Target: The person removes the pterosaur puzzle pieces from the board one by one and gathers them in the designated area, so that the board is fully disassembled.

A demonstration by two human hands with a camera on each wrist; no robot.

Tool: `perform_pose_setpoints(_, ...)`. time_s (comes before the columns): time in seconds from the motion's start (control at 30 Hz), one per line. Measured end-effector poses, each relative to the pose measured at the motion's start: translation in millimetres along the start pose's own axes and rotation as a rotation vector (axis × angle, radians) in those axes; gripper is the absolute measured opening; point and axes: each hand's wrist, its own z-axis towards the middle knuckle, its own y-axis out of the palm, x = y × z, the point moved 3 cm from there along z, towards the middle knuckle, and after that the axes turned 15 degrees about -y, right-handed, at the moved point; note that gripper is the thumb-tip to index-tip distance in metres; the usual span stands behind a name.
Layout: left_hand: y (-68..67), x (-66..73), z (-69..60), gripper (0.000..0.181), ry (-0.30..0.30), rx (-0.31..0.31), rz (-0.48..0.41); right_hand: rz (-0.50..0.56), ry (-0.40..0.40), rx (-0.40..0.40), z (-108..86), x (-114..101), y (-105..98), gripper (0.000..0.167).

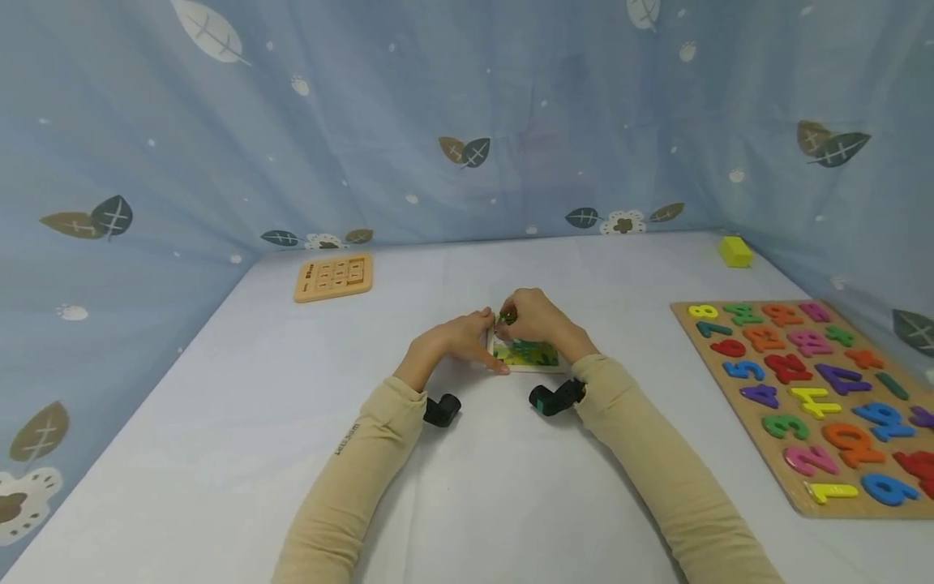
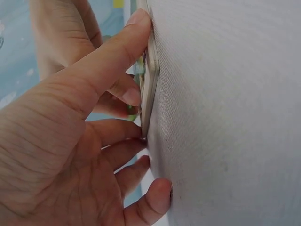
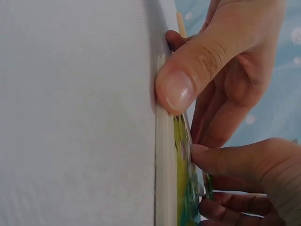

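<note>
A small picture puzzle board (image 1: 525,355) with a pale rim and a green and yellow scene lies flat on the table. My left hand (image 1: 458,335) grips its left side; the thumb (image 3: 178,89) presses the near edge and the fingers (image 2: 123,132) touch the left edge. Above the board's far left part, my right hand (image 1: 538,316) pinches a small green piece (image 1: 509,317) between thumb and fingers. Those fingertips hide most of the piece, whose shape I cannot tell. In the right wrist view a green edge of it shows beside the printed surface.
On the right lies a large wooden board (image 1: 791,438) of coloured number shapes. A yellow block (image 1: 735,251) stands at the back right. At the back left is a wooden number tile board (image 1: 333,277). Black wrist cameras (image 1: 554,399) hang low beneath both wrists. A blue curtain surrounds the white table.
</note>
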Motion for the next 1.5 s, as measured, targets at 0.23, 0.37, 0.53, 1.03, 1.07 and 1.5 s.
perform_pose_setpoints(0.23,1.0,-2.6,-0.3,0.105,0.006,-0.010,0.001,-0.069,-0.007,0.072,0.8,-5,1,0.020)
perform_pose_setpoints(0.37,1.1,-2.8,0.2,0.104,0.009,-0.008,0.005,-0.071,0.003,0.079,-1.3,-7,-8,0.020)
perform_pose_setpoints(0.53,-0.2,-3.6,1.1,0.104,0.011,0.009,0.022,-0.061,0.043,0.059,-6.8,-1,-21,0.026)
perform_pose_setpoints(1.03,-0.1,-1.7,1.2,0.104,-0.002,0.018,0.054,-0.047,0.248,-0.019,-34.9,29,-48,0.036)
perform_pose_setpoints(1.07,-0.1,-1.7,1.1,0.104,0.000,0.017,0.052,-0.057,0.258,-0.027,-36.7,31,-50,0.035)
perform_pose_setpoints(1.5,-0.5,-0.7,-0.3,0.103,-0.005,0.011,0.047,-0.086,0.363,-0.093,-47.6,46,-52,0.032)
